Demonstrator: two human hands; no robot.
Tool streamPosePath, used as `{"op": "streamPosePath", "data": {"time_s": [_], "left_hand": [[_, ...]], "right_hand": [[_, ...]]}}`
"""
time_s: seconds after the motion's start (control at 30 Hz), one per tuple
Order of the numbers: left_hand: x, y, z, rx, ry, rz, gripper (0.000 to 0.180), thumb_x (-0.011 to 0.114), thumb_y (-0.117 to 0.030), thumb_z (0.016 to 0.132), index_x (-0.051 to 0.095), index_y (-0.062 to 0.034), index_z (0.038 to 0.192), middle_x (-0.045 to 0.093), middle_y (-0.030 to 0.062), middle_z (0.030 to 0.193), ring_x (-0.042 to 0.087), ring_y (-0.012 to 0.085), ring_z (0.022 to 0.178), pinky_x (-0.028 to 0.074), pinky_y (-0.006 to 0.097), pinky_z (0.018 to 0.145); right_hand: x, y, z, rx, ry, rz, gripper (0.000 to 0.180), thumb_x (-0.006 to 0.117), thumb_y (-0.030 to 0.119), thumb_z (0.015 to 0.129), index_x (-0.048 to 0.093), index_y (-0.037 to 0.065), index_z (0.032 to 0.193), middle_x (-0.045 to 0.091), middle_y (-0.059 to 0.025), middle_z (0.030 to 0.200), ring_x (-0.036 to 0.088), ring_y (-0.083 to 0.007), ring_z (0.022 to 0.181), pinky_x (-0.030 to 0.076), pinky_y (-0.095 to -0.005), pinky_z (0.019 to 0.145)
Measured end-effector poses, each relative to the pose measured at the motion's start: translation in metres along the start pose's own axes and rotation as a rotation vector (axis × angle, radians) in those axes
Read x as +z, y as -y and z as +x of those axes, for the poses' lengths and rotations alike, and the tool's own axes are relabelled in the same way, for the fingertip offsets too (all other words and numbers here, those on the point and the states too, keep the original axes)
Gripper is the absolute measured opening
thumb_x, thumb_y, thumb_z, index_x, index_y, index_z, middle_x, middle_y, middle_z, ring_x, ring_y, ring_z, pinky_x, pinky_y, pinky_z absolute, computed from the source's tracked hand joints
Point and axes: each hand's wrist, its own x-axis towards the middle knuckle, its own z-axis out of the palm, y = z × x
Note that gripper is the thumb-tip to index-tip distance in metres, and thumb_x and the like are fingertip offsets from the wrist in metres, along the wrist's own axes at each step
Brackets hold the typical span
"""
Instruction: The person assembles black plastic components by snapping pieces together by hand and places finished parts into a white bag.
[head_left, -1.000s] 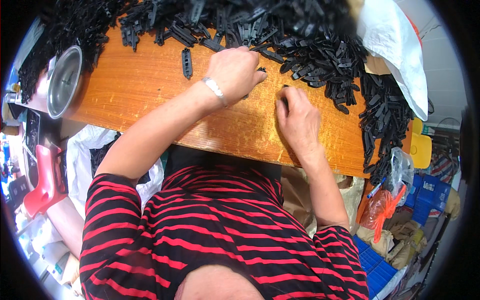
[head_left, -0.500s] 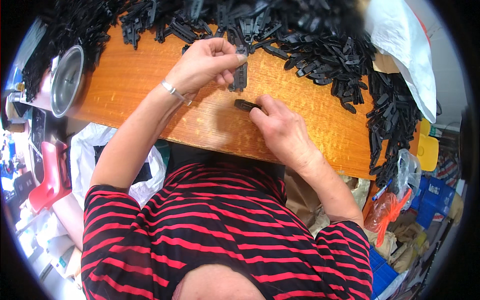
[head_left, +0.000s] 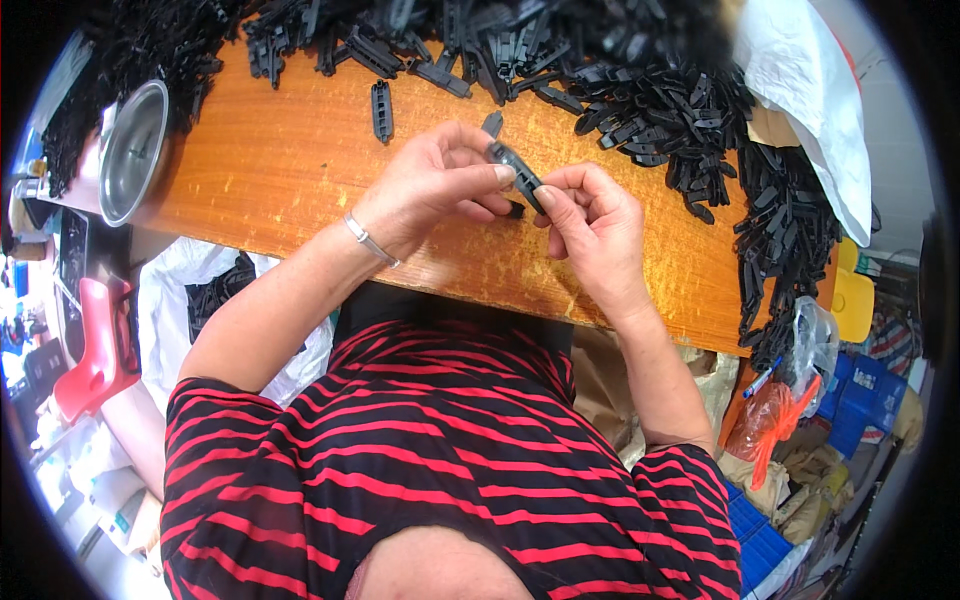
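Note:
Between my hands, above the wooden table, I hold a long narrow black plastic part on a slant. My left hand pinches its upper end with thumb and fingers. At the lower end, the thumb and fingers of my right hand are closed on it. Beneath my left fingers shows the dark tip of another black piece, mostly hidden. One similar part lies just beyond my left hand. A ridged black part rests alone farther left.
A large heap of black plastic parts curves along the table's far and right sides. At the left stands a round metal bowl. A white bag holding black parts hangs below the front edge; a white sack lies far right.
My hands have come together, the left moving nearer and the right lifting off the table. Both now hold one black part. A ridged part lies on the table's left that was not visible there before.

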Motion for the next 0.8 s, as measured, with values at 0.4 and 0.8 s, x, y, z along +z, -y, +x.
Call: {"op": "streamPosePath", "data": {"time_s": [0.4,0.8], "left_hand": [[-0.015,0.008,-0.005,0.087,-0.079,0.484,0.017,0.08,-0.015,0.096,0.067,-0.0044,0.098,0.066,-0.0042,0.076,0.06,0.0024,0.068,0.047,0.02,0.061],[-0.006,0.034,-0.004,0.482,-0.238,0.791,0.017,0.081,-0.008,0.092,0.065,-0.0032,0.086,0.054,-0.0056,0.073,0.045,0.0023,0.065,0.039,0.024,0.057]], "right_hand": [[0.001,-0.01,0.014,0.213,0.06,-0.092,0.015,0.075,0.011,0.099,0.065,0.0,0.097,0.064,-0.0005,0.07,0.056,-0.0065,0.054,0.043,-0.0243,0.047],[-0.002,-0.017,0.016,0.256,0.057,-0.13,0.019,0.077,0.012,0.097,0.064,0.001,0.089,0.064,-0.0025,0.066,0.056,-0.0092,0.049,0.043,-0.0263,0.043]]}}
